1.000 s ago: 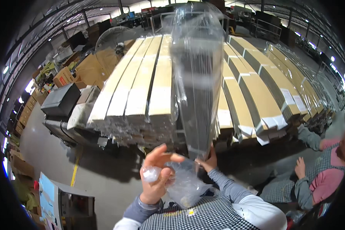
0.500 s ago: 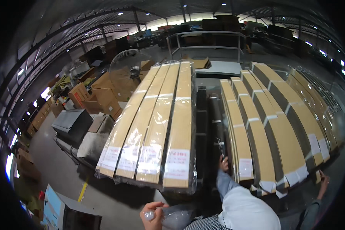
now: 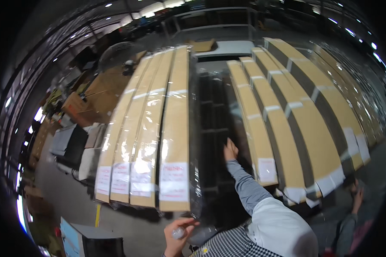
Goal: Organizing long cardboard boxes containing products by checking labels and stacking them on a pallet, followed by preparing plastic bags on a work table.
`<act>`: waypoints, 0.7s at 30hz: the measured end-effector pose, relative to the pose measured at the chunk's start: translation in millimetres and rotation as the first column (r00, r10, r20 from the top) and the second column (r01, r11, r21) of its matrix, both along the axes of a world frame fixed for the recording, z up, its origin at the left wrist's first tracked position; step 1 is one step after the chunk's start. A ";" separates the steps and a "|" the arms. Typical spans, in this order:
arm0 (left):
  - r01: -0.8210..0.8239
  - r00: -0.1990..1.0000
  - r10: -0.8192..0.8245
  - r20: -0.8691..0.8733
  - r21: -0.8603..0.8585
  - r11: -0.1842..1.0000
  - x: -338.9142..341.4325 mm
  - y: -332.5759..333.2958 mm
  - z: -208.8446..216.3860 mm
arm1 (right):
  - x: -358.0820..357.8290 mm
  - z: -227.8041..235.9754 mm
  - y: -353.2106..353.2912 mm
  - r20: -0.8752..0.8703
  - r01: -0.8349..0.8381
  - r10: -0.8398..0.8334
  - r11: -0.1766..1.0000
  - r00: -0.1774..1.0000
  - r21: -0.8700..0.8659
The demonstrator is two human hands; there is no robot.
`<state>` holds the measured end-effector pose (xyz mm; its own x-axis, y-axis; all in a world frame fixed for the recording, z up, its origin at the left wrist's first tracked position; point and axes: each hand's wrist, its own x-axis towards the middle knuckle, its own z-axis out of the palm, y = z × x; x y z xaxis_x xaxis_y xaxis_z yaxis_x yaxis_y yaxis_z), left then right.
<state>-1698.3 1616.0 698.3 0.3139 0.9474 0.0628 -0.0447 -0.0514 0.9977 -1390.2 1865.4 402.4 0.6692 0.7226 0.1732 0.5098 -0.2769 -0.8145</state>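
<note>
My left hand [image 3: 179, 235] is at the bottom of the view, left of the middle. Its fingers curl around a clear plastic piece [image 3: 178, 232] with a shiny round end; its exact kind is unclear. Just beyond are long tan cartons [image 3: 176, 132] side by side under clear film, with white labels at their near ends. My right hand does not show. Close on the right bends a co-worker in a white head covering [image 3: 283, 227]. The co-worker's hand [image 3: 230, 150], in a grey sleeve, reaches into the dark gap beside another row of tan cartons [image 3: 261, 115].
Another hand [image 3: 357, 197], apparently the co-worker's, is near the right row's front end. A blue-and-grey cabinet [image 3: 94, 237] stands at lower left. Farther back are a grey box [image 3: 66, 139], brown cartons [image 3: 90, 103], a fan [image 3: 126, 64] and a metal rail [image 3: 210, 28].
The view has tilted, so both carton rows sit further left and higher. The co-worker's arm has stretched farther into the gap. My left hand still grips the clear plastic.
</note>
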 end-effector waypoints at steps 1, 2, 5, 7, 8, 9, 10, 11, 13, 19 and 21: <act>-0.030 0.998 0.031 -0.060 0.012 0.999 7.6 -9.2 15.4 | -4.3 41.1 -27.4 0.371 -0.143 0.124 0.989 0.920 0.024; -0.014 0.995 0.021 -0.099 0.073 0.997 0.5 -14.8 16.1 | -21.0 133.4 -74.7 0.428 -0.232 0.213 0.973 0.878 -0.007; 0.120 0.986 -0.098 -0.135 0.167 0.979 8.5 -26.8 13.1 | 24.2 212.3 -175.7 0.525 -0.075 0.030 0.995 0.850 0.065; 0.070 0.997 -0.062 -0.052 0.187 0.980 8.6 -44.8 11.6 | 45.2 236.4 -235.1 0.598 0.052 -0.092 0.995 0.796 0.083; 0.001 1.000 -0.005 0.023 0.193 0.981 9.0 -55.9 11.7 | 57.9 241.0 -267.4 0.630 0.131 -0.167 0.986 0.759 0.103; -0.022 1.000 0.020 0.014 0.192 0.981 4.0 -66.1 13.1 | 68.6 242.8 -298.2 0.629 0.210 -0.168 0.978 0.759 0.008; -0.060 0.994 0.043 0.096 0.184 0.981 -2.6 -75.9 10.8 | 73.9 243.1 -321.3 0.626 0.271 -0.158 0.959 0.763 -0.088; -0.088 0.986 0.066 0.150 0.145 0.985 -7.7 -86.9 11.6 | 75.6 240.9 -342.4 0.594 0.305 -0.112 0.923 0.797 -0.234; -0.110 0.968 0.077 0.240 0.129 0.985 -18.1 -104.7 15.7 | 69.6 223.7 -380.1 0.603 0.339 -0.042 0.857 0.797 -0.389; -0.064 0.958 0.017 0.287 0.156 0.986 3.0 -151.4 34.9 | 58.0 199.6 -396.5 0.738 0.393 -0.058 0.873 0.672 -0.289; 0.001 0.951 -0.048 0.305 0.152 0.988 17.1 -165.8 43.4 | 64.9 193.7 -400.2 0.763 0.420 -0.079 0.868 0.641 -0.264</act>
<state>-1681.2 1450.3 741.6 0.2802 0.9122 0.2988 -0.3502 -0.1927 0.9166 -1325.3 1465.3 596.0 0.6219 0.6596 0.4222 0.7333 -0.6796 -0.0185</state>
